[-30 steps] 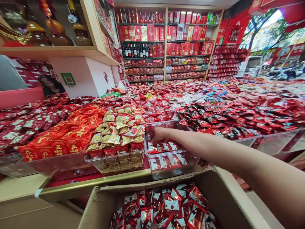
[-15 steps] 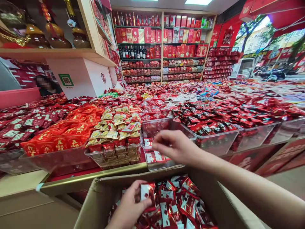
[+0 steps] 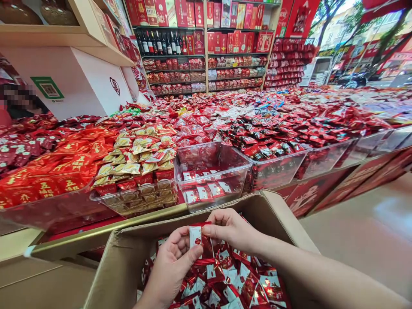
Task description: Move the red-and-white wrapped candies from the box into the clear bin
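Note:
Between my hands is a small red-and-white candy packet (image 3: 200, 242), held over an open cardboard box (image 3: 106, 257). My left hand (image 3: 174, 259) grips its left side, thumb in front and fingers behind. My right hand (image 3: 230, 229) pinches its upper right edge between thumb and fingers. Loose packets (image 3: 236, 279) of the same kind fill the box below both hands, their printed faces turned every way. Just beyond the box stands a clear plastic bin (image 3: 214, 174) with rows of the same packets along its bottom.
Left of the clear bin are bins heaped with gold durian packets (image 3: 138, 159) and orange-red packets (image 3: 64, 171). Black-and-red packets (image 3: 267, 137) pile up on its right. A gold-edged counter rim (image 3: 106, 234) runs behind the box. Shelves (image 3: 206, 47) with bottles and gift boxes stand at the back.
My right hand has come down from over the clear bin to the packet in my left hand and now grips it too. The view has tilted downward and shifted right.

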The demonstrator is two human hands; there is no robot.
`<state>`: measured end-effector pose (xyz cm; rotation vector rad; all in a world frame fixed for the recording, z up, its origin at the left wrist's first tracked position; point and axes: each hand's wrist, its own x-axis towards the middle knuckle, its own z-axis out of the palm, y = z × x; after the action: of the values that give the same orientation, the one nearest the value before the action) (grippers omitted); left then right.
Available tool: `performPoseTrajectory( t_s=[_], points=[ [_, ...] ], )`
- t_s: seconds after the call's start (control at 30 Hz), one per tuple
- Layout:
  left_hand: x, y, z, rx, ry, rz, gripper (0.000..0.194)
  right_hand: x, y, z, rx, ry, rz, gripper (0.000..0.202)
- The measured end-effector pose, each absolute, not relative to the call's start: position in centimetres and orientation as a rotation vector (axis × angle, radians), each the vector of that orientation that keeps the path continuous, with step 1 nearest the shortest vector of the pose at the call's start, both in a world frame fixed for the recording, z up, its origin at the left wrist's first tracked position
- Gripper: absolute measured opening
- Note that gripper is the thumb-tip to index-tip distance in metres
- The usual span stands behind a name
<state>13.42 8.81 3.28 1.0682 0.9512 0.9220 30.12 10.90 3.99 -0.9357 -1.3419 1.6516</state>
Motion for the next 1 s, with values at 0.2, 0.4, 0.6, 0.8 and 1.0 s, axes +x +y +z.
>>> performPoseTrajectory(
  t_s=[0.2, 0.4, 0.6, 0.8, 1.0],
  points=[
    [13.2, 8.8, 2.9, 1.086, 1.009, 0.963, 0.034, 29.5, 10.5, 3.7, -0.911, -1.187, 1.683, 0.032],
    [13.4, 8.3, 3.0, 1.082, 0.987, 1.084, 0.035, 29.3, 9.3, 4.6, -0.887, -1.384, 1.483, 0.024],
    [13.4, 8.7, 3.3, 1.097, 1.092, 1.137, 0.036, 31.3, 15.3, 13.2, -0.851, -1.542, 0.825, 0.022],
    [13.7, 8.8, 1.2, 1.18, 1.105, 0.995, 0.032, 30.8, 25.7, 14.5, -1.68, -1.701, 0.956, 0.015],
    [12.9, 9.0, -0.5, 1.288, 1.097, 0.861, 0.031, 31.5, 25.4, 12.0, -1.561, -1.837, 0.866, 0.021]
  ],
)
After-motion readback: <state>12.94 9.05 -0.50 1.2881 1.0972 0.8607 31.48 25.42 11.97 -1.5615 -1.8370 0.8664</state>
